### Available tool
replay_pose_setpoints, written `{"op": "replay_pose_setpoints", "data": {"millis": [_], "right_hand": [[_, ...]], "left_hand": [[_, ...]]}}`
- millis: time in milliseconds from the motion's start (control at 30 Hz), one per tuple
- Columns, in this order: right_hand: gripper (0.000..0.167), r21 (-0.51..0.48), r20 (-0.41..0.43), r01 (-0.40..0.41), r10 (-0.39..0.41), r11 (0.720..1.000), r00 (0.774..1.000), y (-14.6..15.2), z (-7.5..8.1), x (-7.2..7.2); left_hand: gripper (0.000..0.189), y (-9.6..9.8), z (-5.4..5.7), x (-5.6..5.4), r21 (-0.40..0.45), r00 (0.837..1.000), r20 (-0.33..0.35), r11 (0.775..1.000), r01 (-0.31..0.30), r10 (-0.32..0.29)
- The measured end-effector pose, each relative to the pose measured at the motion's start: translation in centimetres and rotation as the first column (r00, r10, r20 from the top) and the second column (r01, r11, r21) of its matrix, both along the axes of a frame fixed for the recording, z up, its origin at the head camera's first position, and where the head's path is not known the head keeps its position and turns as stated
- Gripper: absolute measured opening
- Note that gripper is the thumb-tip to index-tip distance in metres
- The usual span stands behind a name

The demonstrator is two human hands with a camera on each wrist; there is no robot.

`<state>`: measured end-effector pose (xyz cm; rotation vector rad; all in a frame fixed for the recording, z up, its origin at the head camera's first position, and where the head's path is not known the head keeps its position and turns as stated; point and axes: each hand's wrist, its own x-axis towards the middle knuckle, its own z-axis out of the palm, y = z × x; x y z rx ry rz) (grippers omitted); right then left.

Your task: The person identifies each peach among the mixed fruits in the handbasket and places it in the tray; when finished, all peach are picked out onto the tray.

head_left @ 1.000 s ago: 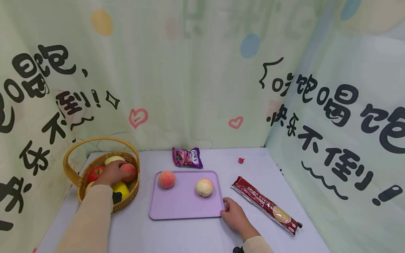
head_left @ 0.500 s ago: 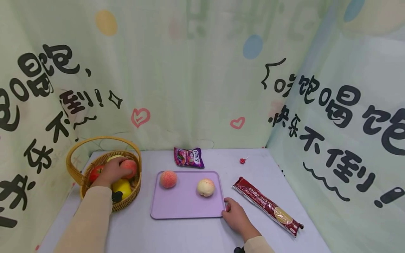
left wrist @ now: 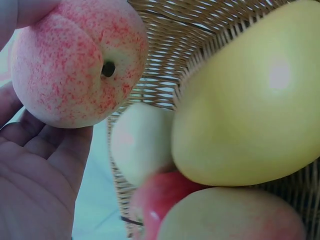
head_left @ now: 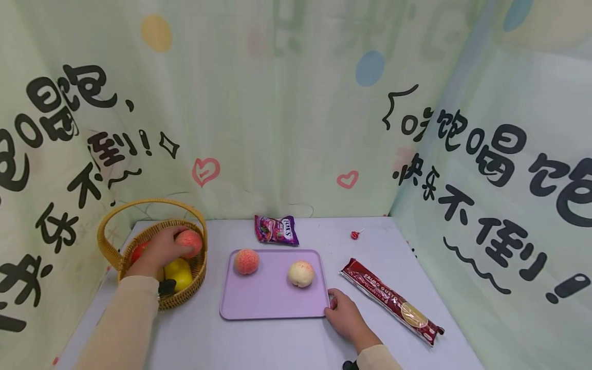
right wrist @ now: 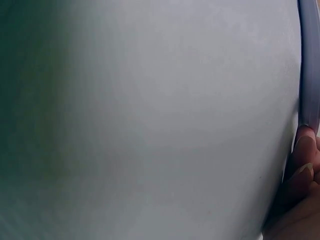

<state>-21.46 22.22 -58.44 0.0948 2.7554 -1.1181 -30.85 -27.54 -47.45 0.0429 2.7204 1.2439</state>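
My left hand (head_left: 157, 253) is over the wicker basket (head_left: 200, 272) and grips a pink speckled peach (head_left: 191, 243). In the left wrist view, the thumb lies over one side of the peach and the fingers lie under the other. Below it in the basket are a large yellow fruit (left wrist: 250, 105), a smaller pale fruit (left wrist: 141, 142), a red apple (left wrist: 167, 194) and a pale fruit with a pink blush (left wrist: 230, 217). My right hand (head_left: 348, 316) pinches the right edge of the purple tray (head_left: 259, 306), near its front corner. On the tray sit another pink peach (head_left: 246, 261) and a cream-coloured peach (head_left: 301, 274).
A purple snack packet (head_left: 276, 230) lies behind the tray. A small red lollipop (head_left: 354, 235) is at the back right. To the tray's right, a long dark red spaghetti packet (head_left: 393, 302) lies diagonally. The basket's tall handle (head_left: 152, 201) arches over its back. Printed curtains enclose the table.
My left hand has lifted the peach slightly within the basket, and it now covers the pale yellow fruit seen behind it earlier. The right hand keeps its hold on the tray.
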Motion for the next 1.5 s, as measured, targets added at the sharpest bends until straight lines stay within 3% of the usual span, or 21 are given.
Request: {"op": "replay_pose_setpoints", "data": {"millis": [133,433,600,833,1033,1333,1500], "right_hand": [[0.05,0.001,-0.002,-0.002,0.002,1.0,1.0,0.0,0.0,0.0],[0.052,0.01,-0.006,0.004,-0.004,1.0,1.0,0.0,-0.1,-0.1],[0.052,0.016,-0.015,0.003,-0.003,1.0,1.0,0.0,-0.2,-0.1],[0.052,0.011,-0.02,0.004,-0.003,1.0,1.0,0.0,-0.1,-0.1],[0.052,0.003,-0.006,0.007,-0.007,1.0,1.0,-0.1,0.0,0.0],[0.052,0.008,-0.015,0.005,-0.004,1.0,1.0,0.0,-0.2,-0.1],[0.053,0.009,-0.016,0.002,-0.002,1.0,1.0,0.0,-0.3,-0.2]], "left_hand": [[0.079,0.1,0.7,0.5,0.009,1.0,-0.001,1.0,0.016,-0.016],[0.079,0.5,1.4,1.6,-0.021,0.995,-0.081,0.999,0.049,-0.05],[0.074,1.5,2.2,2.4,-0.04,0.992,-0.119,0.998,0.045,-0.05],[0.072,3.7,2.6,3.8,-0.021,0.972,-0.223,0.997,0.074,-0.077],[0.073,5.6,1.8,4.9,-0.019,0.969,-0.237,0.997,0.074,-0.076],[0.068,8.2,-1.2,5.8,0.024,0.964,-0.251,0.995,0.095,-0.086],[0.065,9.4,-2.3,6.2,0.06,0.963,-0.255,0.992,0.107,-0.089]]}}
